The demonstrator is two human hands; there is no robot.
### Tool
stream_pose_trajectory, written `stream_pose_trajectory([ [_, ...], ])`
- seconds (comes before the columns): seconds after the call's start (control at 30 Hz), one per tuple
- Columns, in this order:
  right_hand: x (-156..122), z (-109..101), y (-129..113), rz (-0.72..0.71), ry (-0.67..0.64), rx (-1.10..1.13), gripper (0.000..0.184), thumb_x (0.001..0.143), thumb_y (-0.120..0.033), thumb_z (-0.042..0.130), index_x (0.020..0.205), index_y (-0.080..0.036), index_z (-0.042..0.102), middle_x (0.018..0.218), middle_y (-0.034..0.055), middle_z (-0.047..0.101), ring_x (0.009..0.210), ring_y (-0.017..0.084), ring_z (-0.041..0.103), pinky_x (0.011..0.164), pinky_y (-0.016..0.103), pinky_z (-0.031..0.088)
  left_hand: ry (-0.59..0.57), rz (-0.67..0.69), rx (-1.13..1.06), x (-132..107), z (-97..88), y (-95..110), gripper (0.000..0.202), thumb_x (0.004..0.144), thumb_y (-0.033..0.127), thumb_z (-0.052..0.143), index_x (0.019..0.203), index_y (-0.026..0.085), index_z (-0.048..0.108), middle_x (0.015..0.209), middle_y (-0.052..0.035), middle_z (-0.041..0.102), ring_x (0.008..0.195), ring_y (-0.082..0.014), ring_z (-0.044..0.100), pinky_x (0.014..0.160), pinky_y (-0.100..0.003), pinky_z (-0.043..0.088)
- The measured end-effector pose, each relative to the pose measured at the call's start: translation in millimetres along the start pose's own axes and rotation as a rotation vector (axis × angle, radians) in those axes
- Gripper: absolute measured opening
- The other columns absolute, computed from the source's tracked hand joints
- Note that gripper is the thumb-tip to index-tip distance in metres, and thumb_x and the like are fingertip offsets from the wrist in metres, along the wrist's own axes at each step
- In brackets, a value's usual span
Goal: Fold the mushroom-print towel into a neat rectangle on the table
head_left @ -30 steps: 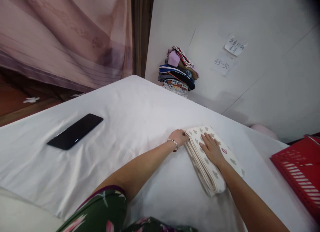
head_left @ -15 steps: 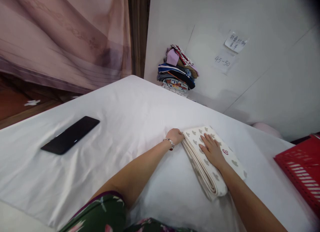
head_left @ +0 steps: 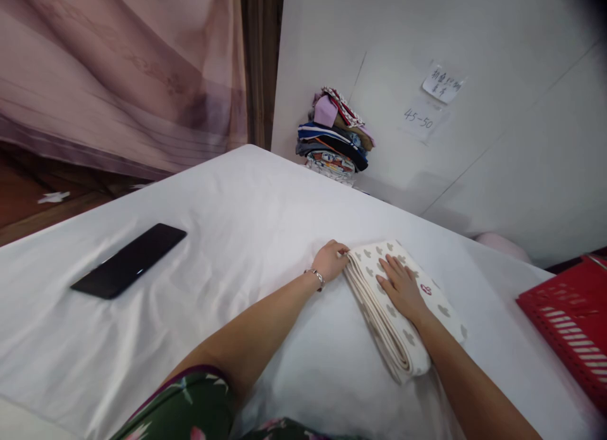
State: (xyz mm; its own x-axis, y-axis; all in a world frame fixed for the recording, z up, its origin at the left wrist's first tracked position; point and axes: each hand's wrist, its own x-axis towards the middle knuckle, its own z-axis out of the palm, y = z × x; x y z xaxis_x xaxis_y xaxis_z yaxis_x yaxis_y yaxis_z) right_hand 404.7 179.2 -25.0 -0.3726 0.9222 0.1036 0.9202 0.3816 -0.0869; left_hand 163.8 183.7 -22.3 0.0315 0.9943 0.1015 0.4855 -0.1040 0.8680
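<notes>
A folded cream cloth (head_left: 379, 313) with grey motifs and a small red mark lies on the white-covered table (head_left: 237, 238). My right hand (head_left: 401, 285) rests flat on top of it, fingers stretched out. My left hand (head_left: 331, 260), with a bracelet at the wrist, is at the cloth's far left corner, its fingers curled against the folded edge. Both forearms reach in from the bottom of the view.
A black phone (head_left: 128, 261) lies on the table's left part. A stack of folded coloured clothes (head_left: 334, 138) sits at the far edge against the white wall. A red plastic basket (head_left: 571, 323) is at the right. Paper notes (head_left: 441, 85) hang on the wall.
Both hands and the cloth have stayed almost in place; only the view shifted slightly.
</notes>
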Motion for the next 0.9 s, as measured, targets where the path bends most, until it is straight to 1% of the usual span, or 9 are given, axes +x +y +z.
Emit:
stream_pose_trajectory([
  [0.07, 0, 0, 0, 0.004, 0.0, -0.001, 0.052, 0.089, -0.048, 0.029, 0.134, -0.024, 0.037, 0.145, 0.0051, 0.026, 0.134, 0.022, 0.017, 0.106, 0.047, 0.016, 0.013, -0.003, 0.013, 1, 0.1, -1, 0.016, 0.074, 0.022, 0.05, 0.082, 0.021, 0.064, 0.092, -0.0007, 0.058, 0.074, -0.0112, 0.054, 0.07, -0.022, 0.045],
  [0.13, 0, -1, -1, 0.008, -0.002, -0.001, 0.052, 0.089, -0.048, 0.029, 0.134, -0.024, 0.037, 0.145, 0.0051, 0.026, 0.134, 0.022, 0.018, 0.106, 0.047, 0.016, 0.017, -0.047, 0.024, 4, -0.3, -2, 0.013, 0.072, 0.021, 0.051, 0.078, 0.02, 0.063, 0.091, -0.0011, 0.058, 0.075, -0.012, 0.054, 0.069, -0.023, 0.044],
  [0.2, -1, -1, -1, 0.009, -0.007, -0.001, 0.052, 0.089, -0.048, 0.029, 0.134, -0.024, 0.037, 0.145, 0.0049, 0.026, 0.134, 0.022, 0.018, 0.105, 0.047, 0.016, 0.004, -0.095, 0.015, 6, -1.1, -5, 0.012, 0.07, 0.02, 0.053, 0.077, 0.02, 0.063, 0.09, -0.0012, 0.06, 0.076, -0.0128, 0.054, 0.07, -0.024, 0.045],
  [0.27, -1, -2, -2, 0.01, -0.007, -0.005, 0.052, 0.09, -0.048, 0.028, 0.134, -0.023, 0.037, 0.145, 0.0048, 0.026, 0.134, 0.022, 0.018, 0.105, 0.047, 0.017, -0.019, -0.099, -0.029, 8, -2.1, -7, 0.016, 0.069, 0.019, 0.054, 0.082, 0.02, 0.064, 0.091, -0.0004, 0.061, 0.075, -0.0125, 0.054, 0.072, -0.024, 0.045],
  [0.43, -1, -2, -2, 0.013, 0.004, -0.03, 0.052, 0.09, -0.048, 0.027, 0.134, -0.024, 0.037, 0.145, 0.0046, 0.026, 0.134, 0.021, 0.018, 0.106, 0.046, 0.017, -0.081, 0.052, -0.142, 8, -3.3, -9, 0.034, 0.069, 0.02, 0.056, 0.102, 0.023, 0.061, 0.101, 0.0003, 0.058, 0.067, -0.0094, 0.053, 0.07, -0.023, 0.047],
  [0.5, 0, -1, -2, 0.012, 0.002, -0.031, 0.052, 0.09, -0.049, 0.027, 0.134, -0.024, 0.037, 0.145, 0.0043, 0.026, 0.134, 0.022, 0.018, 0.106, 0.046, 0.017, -0.081, 0.122, -0.128, 6, -2.5, -9, 0.031, 0.07, 0.023, 0.056, 0.101, 0.023, 0.063, 0.102, 0.0002, 0.057, 0.067, -0.0091, 0.053, 0.071, -0.023, 0.047],
  [0.6, 0, -1, -1, 0.009, 0.0, -0.028, 0.052, 0.09, -0.049, 0.027, 0.135, -0.024, 0.036, 0.145, 0.0045, 0.026, 0.134, 0.022, 0.018, 0.105, 0.046, 0.017, -0.044, 0.177, -0.062, 6, -0.4, -9, 0.021, 0.073, 0.023, 0.054, 0.091, 0.023, 0.066, 0.096, -0.0001, 0.058, 0.071, -0.0104, 0.054, 0.073, -0.023, 0.045],
  [0.7, 0, 0, -1, 0.011, 0.001, -0.032, 0.053, 0.089, -0.049, 0.027, 0.134, -0.023, 0.037, 0.145, 0.0045, 0.026, 0.134, 0.022, 0.018, 0.105, 0.046, 0.017, -0.012, 0.192, -0.042, 9, 1.1, -13, 0.017, 0.076, 0.023, 0.053, 0.086, 0.022, 0.066, 0.09, -0.0001, 0.058, 0.073, -0.0111, 0.054, 0.072, -0.023, 0.044],
  [0.9, 0, 0, 0, 0.018, 0.005, -0.025, 0.052, 0.089, -0.05, 0.028, 0.134, -0.023, 0.038, 0.145, 0.0049, 0.027, 0.134, 0.022, 0.019, 0.105, 0.047, 0.017, -0.021, 0.189, -0.062, 13, 1.0, -19, 0.016, 0.076, 0.022, 0.053, 0.085, 0.02, 0.066, 0.088, -0.0003, 0.059, 0.071, -0.0112, 0.054, 0.071, -0.025, 0.045],
])
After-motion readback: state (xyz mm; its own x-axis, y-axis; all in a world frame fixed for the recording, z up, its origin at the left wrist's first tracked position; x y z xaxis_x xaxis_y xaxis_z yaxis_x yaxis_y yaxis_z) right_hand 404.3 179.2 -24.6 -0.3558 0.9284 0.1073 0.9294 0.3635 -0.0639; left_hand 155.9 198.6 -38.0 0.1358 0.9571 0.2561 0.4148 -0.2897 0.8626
